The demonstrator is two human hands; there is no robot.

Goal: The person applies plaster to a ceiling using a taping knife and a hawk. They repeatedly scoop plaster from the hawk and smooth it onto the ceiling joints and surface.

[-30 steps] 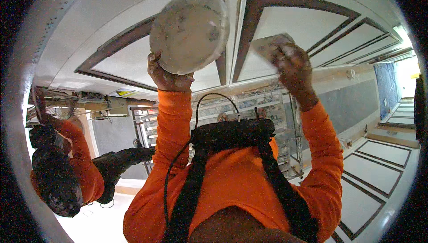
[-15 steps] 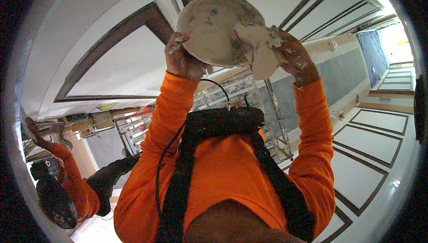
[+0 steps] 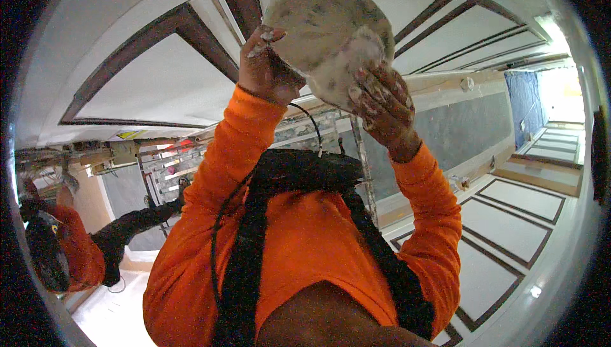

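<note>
The left hand (image 3: pixel 267 70) is gripping the plaster-caked round board (image 3: pixel 318 22) overhead, while the right hand (image 3: pixel 382 102) is clamping a trowel (image 3: pixel 347 70) against it, apparently scooping plaster; carrying the load to the ceiling (image 3: pixel 159 86) calls for a level blade

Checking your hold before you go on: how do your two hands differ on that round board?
The left hand grips the round board at its left edge, thumb over the rim. The right hand sits lower right, fingers spread on a pale scraper blade laid against it. Both are plaster-smeared and raised overhead.
</note>
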